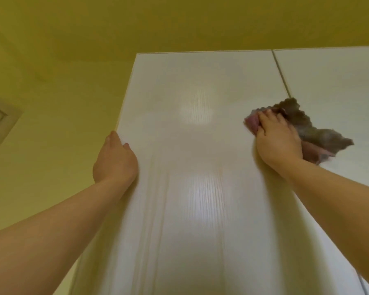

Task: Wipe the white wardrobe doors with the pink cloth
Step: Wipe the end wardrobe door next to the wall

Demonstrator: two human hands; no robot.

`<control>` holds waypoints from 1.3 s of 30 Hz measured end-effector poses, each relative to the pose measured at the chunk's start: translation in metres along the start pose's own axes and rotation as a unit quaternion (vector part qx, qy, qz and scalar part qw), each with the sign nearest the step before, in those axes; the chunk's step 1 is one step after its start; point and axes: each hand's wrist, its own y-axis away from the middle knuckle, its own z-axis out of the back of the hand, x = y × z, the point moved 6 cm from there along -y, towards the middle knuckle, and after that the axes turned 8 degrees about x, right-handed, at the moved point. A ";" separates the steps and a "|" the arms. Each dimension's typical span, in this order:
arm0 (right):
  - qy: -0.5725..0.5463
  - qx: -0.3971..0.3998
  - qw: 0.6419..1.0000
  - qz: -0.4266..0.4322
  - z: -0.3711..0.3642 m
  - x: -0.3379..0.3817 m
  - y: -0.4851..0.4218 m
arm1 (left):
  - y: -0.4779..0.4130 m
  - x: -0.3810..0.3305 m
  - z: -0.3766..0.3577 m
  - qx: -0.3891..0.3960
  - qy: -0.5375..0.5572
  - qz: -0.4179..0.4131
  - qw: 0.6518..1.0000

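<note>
Mid-wipe, by the look of it: pressing the pink cloth (pixel 307 126) flat against the left door (pixel 200 188) with the right hand (pixel 279 139), fingers straight and laid over the fabric rather than curled round it. Sitting high on the panel's right side, just beside the seam (pixel 282 79), loose end flopping across onto the right door (pixel 339 81). Steadying with the left hand (pixel 115 160), hooked round the left edge of the same door, thumb on the front face, fingertips hidden behind.

No telling how much is already wiped. Next up, probably: sweeping left across the panel or up to the top corner, keeping even pressure and gathering in that trailing flap to avoid dragging it. Then over the seam to the other door.

Texture-wise: smooth, glossy white panels with faint vertical wood grain, throwing back soft glare patches, so likely to show streaks. Fluffy, crumpled, ragged-edged cloth, pink underneath and greyish on top. Matte yellow wall (pixel 51 103) off to the left.
</note>
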 end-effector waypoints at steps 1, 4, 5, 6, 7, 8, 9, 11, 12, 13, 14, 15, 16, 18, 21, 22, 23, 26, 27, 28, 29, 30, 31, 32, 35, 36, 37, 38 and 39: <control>0.006 -0.004 1.000 -0.013 -0.002 0.003 -0.003 | 0.000 -0.001 -0.002 -0.001 -0.001 0.003 1.000; 0.020 -0.007 0.997 0.073 -0.012 0.049 -0.007 | 0.001 -0.002 -0.004 -0.006 -0.010 0.013 1.000; 0.018 0.004 0.991 0.132 -0.019 0.075 -0.004 | 0.001 -0.001 -0.004 -0.009 -0.015 0.019 1.000; 0.011 0.021 0.981 0.192 -0.028 0.103 0.000 | 0.000 -0.001 -0.004 -0.014 -0.019 0.026 0.999; -0.001 0.041 0.969 0.242 -0.037 0.131 0.007 | 0.001 0.000 -0.004 -0.016 -0.018 0.034 0.999; -0.009 0.066 0.957 0.284 -0.045 0.155 0.013 | 0.001 0.000 -0.004 -0.020 -0.010 0.037 0.999; -0.021 0.093 0.944 0.315 -0.051 0.174 0.018 | 0.001 -0.002 -0.003 -0.025 -0.001 0.039 0.999; -0.051 0.143 0.926 0.345 -0.058 0.193 0.021 | 0.002 -0.003 -0.003 -0.026 0.005 0.040 0.999; -0.047 0.138 0.924 0.353 -0.056 0.191 0.018 | 0.001 -0.003 -0.004 -0.027 0.005 0.039 0.999; -0.036 0.121 0.927 0.353 -0.052 0.184 0.013 | 0.000 -0.003 -0.003 -0.029 0.006 0.040 0.999; -0.032 0.105 0.935 0.337 -0.048 0.173 0.006 | 0.001 -0.002 -0.003 -0.025 0.007 0.045 0.999; -0.031 0.088 0.948 0.303 -0.042 0.158 -0.003 | 0.001 -0.002 -0.004 -0.021 0.009 0.046 0.999; -0.028 0.072 0.963 0.259 -0.035 0.141 -0.012 | 0.001 -0.002 -0.004 -0.016 0.010 0.046 0.999; -0.009 0.059 0.983 0.176 -0.026 0.116 -0.021 | 0.001 -0.001 -0.003 -0.004 0.024 0.044 0.999; -0.012 0.054 0.988 0.143 -0.029 0.121 -0.013 | 0.002 0.007 0.002 0.022 0.137 0.017 0.990; -0.018 0.047 0.986 0.161 -0.031 0.131 -0.004 | 0.002 0.008 0.003 0.034 0.191 -0.001 0.981; -0.022 0.048 0.980 0.192 -0.040 0.150 0.009 | 0.002 0.016 0.006 0.053 0.228 -0.016 0.972; -0.033 0.067 0.937 0.342 -0.058 0.198 0.060 | 0.012 0.034 0.006 0.108 0.284 -0.053 0.951; -0.074 0.111 0.919 0.372 -0.062 0.206 0.073 | 0.019 0.039 0.003 0.129 0.292 -0.066 0.945; -0.128 0.167 0.895 0.392 -0.063 0.208 0.082 | 0.028 0.045 0.000 0.143 0.294 -0.080 0.942; -0.163 0.197 0.880 0.400 -0.063 0.206 0.082 | 0.036 0.050 -0.002 0.156 0.287 -0.093 0.941; -0.171 0.197 0.885 0.385 -0.060 0.202 0.074 | 0.042 0.052 -0.004 0.163 0.278 -0.102 0.941; -0.173 0.178 0.904 0.348 -0.057 0.196 0.060 | 0.045 0.054 -0.005 0.166 0.274 -0.107 0.941; -0.197 0.157 0.922 0.294 -0.055 0.194 0.048 | 0.046 0.057 -0.005 0.165 0.281 -0.106 0.939; -0.123 0.088 0.966 0.208 -0.057 0.203 0.050 | 0.049 0.057 -0.006 0.154 0.319 -0.092 0.931; -0.092 0.100 0.961 0.240 -0.061 0.209 0.065 | 0.050 0.059 -0.006 0.152 0.333 -0.081 0.927; -0.084 0.109 0.944 0.299 -0.065 0.213 0.083 | 0.052 0.063 -0.008 0.153 0.344 -0.068 0.924; -0.096 0.123 0.925 0.348 -0.065 0.214 0.099 | 0.054 0.067 -0.009 0.156 0.353 -0.061 0.920; -0.109 0.143 0.911 0.372 -0.063 0.212 0.107 | 0.054 0.069 -0.010 0.157 0.361 -0.056 0.917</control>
